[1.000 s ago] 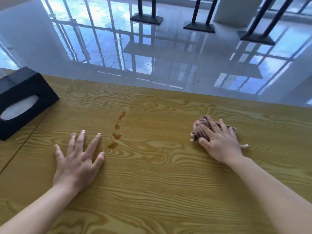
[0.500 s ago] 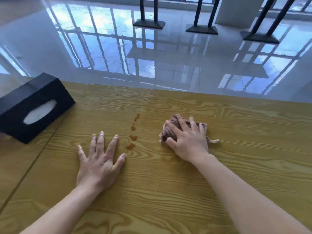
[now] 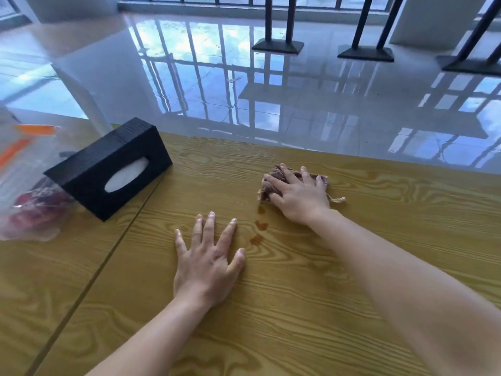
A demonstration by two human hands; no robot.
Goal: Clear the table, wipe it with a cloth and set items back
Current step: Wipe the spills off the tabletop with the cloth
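My right hand (image 3: pixel 296 195) presses a crumpled brown cloth (image 3: pixel 271 180) onto the wooden table (image 3: pixel 406 213), near its far edge. The cloth sits over the far end of a line of brown spill drops (image 3: pixel 259 229); three drops still show just below it. My left hand (image 3: pixel 208 259) lies flat on the table with fingers spread, left of the drops and holding nothing. A black tissue box (image 3: pixel 108 169) stands to the left, white tissue showing in its slot.
A clear plastic bag (image 3: pixel 27 185) with orange trim and red contents lies at the far left, behind the tissue box. A seam (image 3: pixel 113 251) runs diagonally across the tabletop. Beyond the far edge lies glossy floor with black table bases (image 3: pixel 278 46).
My right hand has slid the cloth leftward across the table onto the top of the spill drops. The view has swung left, bringing the plastic bag into sight. My left hand stays flat.
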